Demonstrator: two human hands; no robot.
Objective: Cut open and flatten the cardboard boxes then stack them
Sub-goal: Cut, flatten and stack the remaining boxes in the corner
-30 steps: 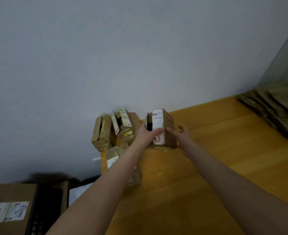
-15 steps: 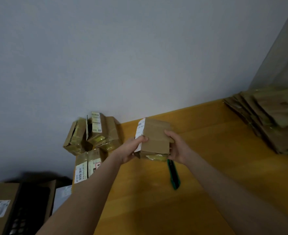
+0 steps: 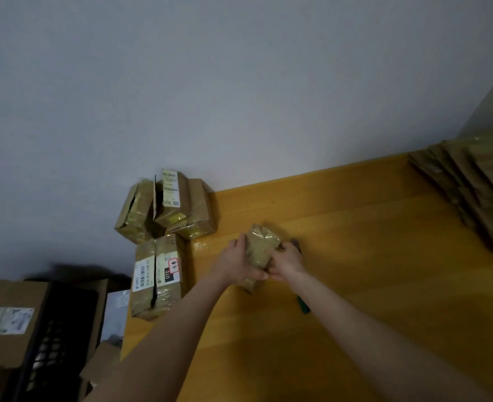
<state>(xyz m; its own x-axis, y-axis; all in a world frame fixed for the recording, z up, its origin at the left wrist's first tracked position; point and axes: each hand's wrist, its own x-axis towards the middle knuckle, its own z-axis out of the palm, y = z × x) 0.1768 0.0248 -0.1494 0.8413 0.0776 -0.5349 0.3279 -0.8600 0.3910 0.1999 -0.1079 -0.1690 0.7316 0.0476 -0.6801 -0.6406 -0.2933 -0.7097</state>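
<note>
Our left hand (image 3: pixel 236 264) at nine o'clock and right hand (image 3: pixel 287 262) at three clasp a taped brown cardboard box (image 3: pixel 261 250) pointing toward one.

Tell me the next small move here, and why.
Probably the right hand lets go and takes the green cutter lying on the table by its wrist: the box, held in both hands, looks taped shut, so the left hand can steady it for the cut.

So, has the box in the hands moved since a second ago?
Yes. The box has come away from the box pile, rightward and toward the person.
</note>
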